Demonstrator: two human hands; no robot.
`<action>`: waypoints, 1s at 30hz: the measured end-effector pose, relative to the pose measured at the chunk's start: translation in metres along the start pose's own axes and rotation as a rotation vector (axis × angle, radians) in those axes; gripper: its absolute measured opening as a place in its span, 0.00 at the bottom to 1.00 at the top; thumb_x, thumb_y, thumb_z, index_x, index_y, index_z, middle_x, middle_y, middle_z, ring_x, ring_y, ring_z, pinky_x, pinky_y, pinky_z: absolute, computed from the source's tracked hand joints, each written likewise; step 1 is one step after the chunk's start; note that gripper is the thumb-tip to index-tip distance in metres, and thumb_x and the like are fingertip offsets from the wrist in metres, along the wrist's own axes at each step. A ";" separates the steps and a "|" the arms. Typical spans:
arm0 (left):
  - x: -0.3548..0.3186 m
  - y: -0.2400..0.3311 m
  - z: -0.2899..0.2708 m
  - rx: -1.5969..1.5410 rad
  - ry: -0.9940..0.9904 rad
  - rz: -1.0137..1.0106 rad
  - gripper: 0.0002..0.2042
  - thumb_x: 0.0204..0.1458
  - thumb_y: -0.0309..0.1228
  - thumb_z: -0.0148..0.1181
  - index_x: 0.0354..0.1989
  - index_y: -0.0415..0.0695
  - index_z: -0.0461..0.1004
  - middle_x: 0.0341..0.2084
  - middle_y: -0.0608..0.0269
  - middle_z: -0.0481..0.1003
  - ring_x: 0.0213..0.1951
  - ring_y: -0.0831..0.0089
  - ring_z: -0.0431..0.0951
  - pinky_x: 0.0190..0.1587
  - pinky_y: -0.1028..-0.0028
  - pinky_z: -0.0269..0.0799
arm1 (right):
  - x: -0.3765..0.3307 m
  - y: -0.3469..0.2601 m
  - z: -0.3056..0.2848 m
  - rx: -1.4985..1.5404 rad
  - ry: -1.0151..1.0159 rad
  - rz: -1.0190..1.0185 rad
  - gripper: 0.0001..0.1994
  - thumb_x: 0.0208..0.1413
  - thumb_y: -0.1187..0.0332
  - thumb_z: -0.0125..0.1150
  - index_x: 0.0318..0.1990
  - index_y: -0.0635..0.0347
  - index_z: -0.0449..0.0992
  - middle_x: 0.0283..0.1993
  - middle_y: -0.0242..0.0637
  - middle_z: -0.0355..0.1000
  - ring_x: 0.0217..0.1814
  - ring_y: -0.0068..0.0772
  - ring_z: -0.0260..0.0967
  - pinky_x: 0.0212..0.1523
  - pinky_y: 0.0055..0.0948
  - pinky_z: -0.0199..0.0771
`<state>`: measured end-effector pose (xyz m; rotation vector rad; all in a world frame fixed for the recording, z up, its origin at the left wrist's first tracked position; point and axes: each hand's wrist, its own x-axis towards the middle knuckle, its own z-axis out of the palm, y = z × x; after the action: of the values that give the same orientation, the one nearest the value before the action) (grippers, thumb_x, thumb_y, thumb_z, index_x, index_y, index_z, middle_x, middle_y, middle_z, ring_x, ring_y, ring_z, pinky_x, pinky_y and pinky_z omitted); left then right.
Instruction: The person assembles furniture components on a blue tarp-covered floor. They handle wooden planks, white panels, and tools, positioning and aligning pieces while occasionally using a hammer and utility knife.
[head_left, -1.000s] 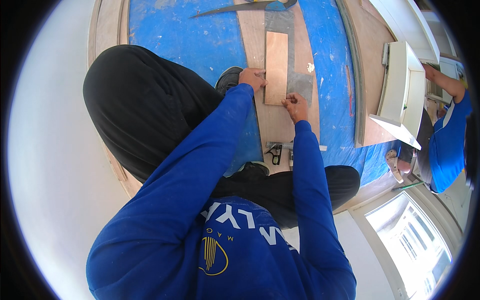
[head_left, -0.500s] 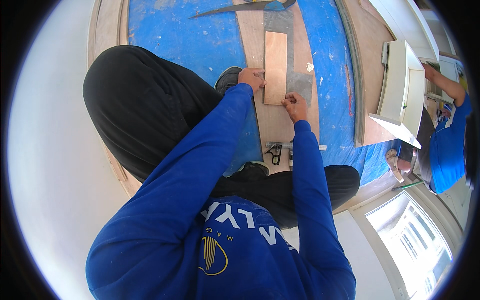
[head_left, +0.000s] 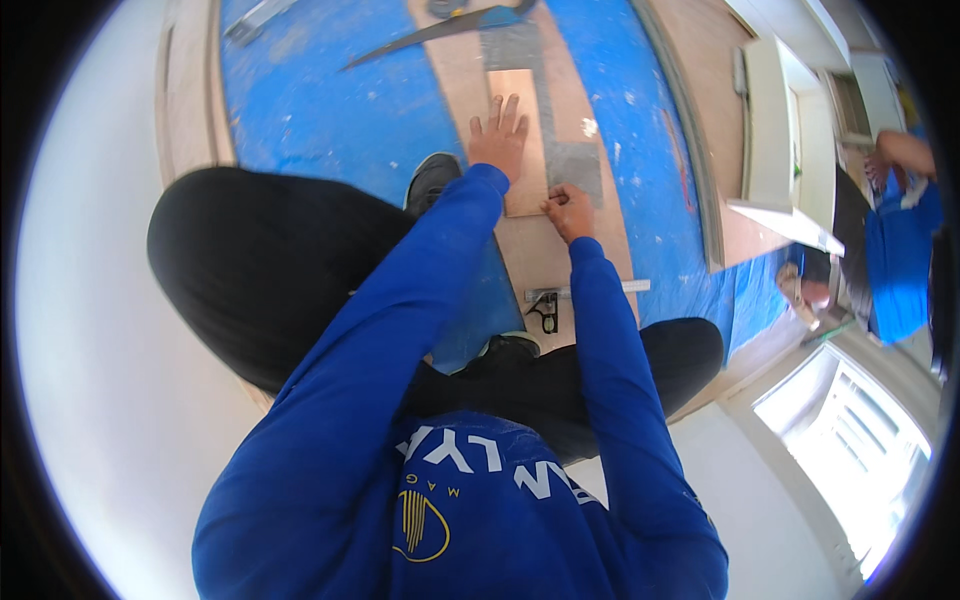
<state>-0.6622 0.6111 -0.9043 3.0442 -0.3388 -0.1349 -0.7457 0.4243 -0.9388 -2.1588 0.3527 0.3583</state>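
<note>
A short rectangular wooden board (head_left: 534, 175) lies lengthwise over grey strips (head_left: 577, 170) on a longer plywood panel (head_left: 525, 250). My left hand (head_left: 500, 145) presses flat on the board's left part, fingers spread and pointing away from me. At the board's near right corner, my right hand (head_left: 570, 212) is closed in a pinch. A small dark thing seems to stick out from its fingertips, too small to name. Nearer to me, a combination square (head_left: 545, 308) with a metal rule rests across the panel.
A handsaw (head_left: 430, 36) lies across the panel's far end. Blue sheeting (head_left: 320, 90) covers the floor around it. A metal tool (head_left: 258, 20) is at the far left. On the right stand white cabinet parts (head_left: 785, 140) and another person in a blue shirt (head_left: 905, 255).
My left hand has gone from gripping the board's left edge to lying flat on top of it. My right hand remains at the near right corner. The view has shifted slightly.
</note>
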 end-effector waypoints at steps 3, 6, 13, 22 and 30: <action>0.025 0.002 0.011 0.001 -0.363 0.074 0.58 0.37 0.44 0.80 0.76 0.40 0.50 0.79 0.48 0.42 0.78 0.50 0.44 0.70 0.44 0.59 | -0.003 -0.003 0.001 -0.013 0.005 0.000 0.13 0.45 0.68 0.72 0.39 0.62 0.81 0.34 0.46 0.80 0.38 0.45 0.79 0.41 0.41 0.78; 0.033 0.026 -0.037 0.014 -0.586 0.087 0.73 0.26 0.56 0.84 0.77 0.33 0.42 0.79 0.42 0.38 0.79 0.48 0.39 0.71 0.43 0.58 | -0.006 0.007 -0.006 -0.028 0.037 -0.016 0.13 0.46 0.67 0.72 0.39 0.62 0.80 0.33 0.44 0.80 0.36 0.41 0.78 0.40 0.41 0.77; 0.027 0.047 -0.011 0.511 -0.536 0.195 0.80 0.21 0.63 0.83 0.75 0.23 0.38 0.75 0.24 0.38 0.77 0.35 0.36 0.76 0.45 0.41 | -0.050 -0.086 -0.227 0.064 0.627 -0.302 0.11 0.63 0.61 0.63 0.40 0.60 0.81 0.29 0.37 0.78 0.31 0.30 0.74 0.36 0.35 0.74; 0.014 0.040 -0.017 0.381 -0.512 0.212 0.80 0.21 0.64 0.83 0.72 0.19 0.36 0.74 0.21 0.40 0.78 0.37 0.38 0.78 0.56 0.41 | -0.325 0.071 -0.295 -0.139 0.928 0.363 0.08 0.63 0.65 0.60 0.37 0.61 0.79 0.30 0.43 0.76 0.32 0.42 0.72 0.35 0.40 0.72; 0.012 0.021 -0.014 0.403 -0.479 0.305 0.66 0.30 0.63 0.79 0.70 0.23 0.53 0.72 0.22 0.46 0.77 0.37 0.40 0.77 0.58 0.45 | -0.394 0.129 -0.090 -0.015 0.693 0.671 0.06 0.60 0.68 0.58 0.38 0.60 0.78 0.34 0.51 0.77 0.42 0.59 0.74 0.43 0.49 0.74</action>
<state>-0.6538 0.5884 -0.8897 3.2522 -0.9601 -0.8782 -1.1447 0.3253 -0.8343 -2.0694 1.4769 -0.0458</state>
